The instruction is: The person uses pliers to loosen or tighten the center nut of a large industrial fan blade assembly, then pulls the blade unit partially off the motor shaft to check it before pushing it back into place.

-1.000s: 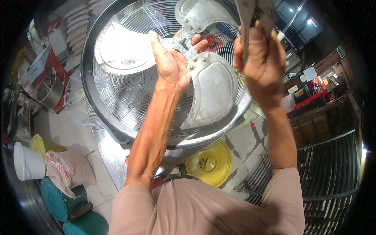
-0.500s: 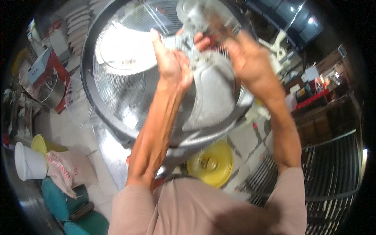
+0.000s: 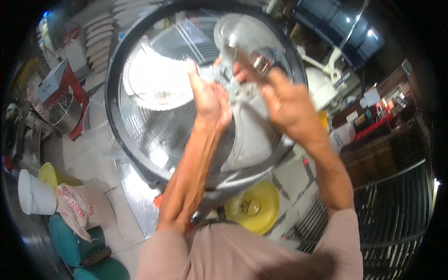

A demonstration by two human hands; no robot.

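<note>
A large metal fan blade (image 3: 249, 140) with several broad vanes lies inside a round black fan housing (image 3: 114, 116). Its left vane is washed out by glare. My left hand (image 3: 210, 100) cups the hub (image 3: 219, 74) from below, thumb up on the left and fingertips showing on the far side. Closed around a blurred tool, my right hand (image 3: 291, 105) is just right of the hub. The tool looks like a hammer (image 3: 249, 65), with a brownish shaft slanting up-left over the hub; motion smears its head.
Below the housing sits a yellow round lid or tub (image 3: 263, 207). At left are a white bucket (image 3: 37, 196), a printed sack (image 3: 91, 210), teal containers (image 3: 67, 238) and a mixer with a steel bowl (image 3: 64, 114). Black slatted racking (image 3: 392, 224) stands at lower right.
My right hand has moved down and slightly left, and the tool's shaft now shows over the hub. My left hand keeps its hold. The whole view has shifted slightly.
</note>
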